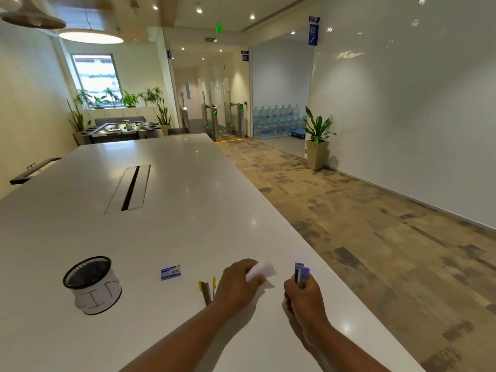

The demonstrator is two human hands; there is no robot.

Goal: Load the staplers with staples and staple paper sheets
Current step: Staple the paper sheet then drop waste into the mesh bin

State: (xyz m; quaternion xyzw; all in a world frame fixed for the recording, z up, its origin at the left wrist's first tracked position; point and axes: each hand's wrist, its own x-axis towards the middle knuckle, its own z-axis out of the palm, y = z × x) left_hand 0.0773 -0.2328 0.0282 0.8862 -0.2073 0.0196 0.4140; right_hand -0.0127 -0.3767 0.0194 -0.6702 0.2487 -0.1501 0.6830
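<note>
Two bare hands are seen at the near edge of a long white counter, in the single head view. A small blue stapler is held upright in the grip of the right hand, whose fingers are curled round its lower part, so that the upper part stands clear above the knuckles. A small slip of white paper is pinched in the grip of the left hand, fingers curled over its near end; the slip is tilted and juts out to the right, toward the stapler but apart from it. The two are kept just beside each other, a narrow strip of counter showing between them. Both forearms are stretched forward from the bottom of the frame, the left slanting in from lower left, the right from lower right.

A blue and white box of staples is laid flat on the counter, left of the left hand. Pens with yellow caps are lined up close against the left wrist, partly hidden by it. A black mesh cup is stood farther left, well apart. A slotted cable hatch is set into the middle of the counter. A potted plant is placed against the right wall, and stacked water bottles are seen beyond.
</note>
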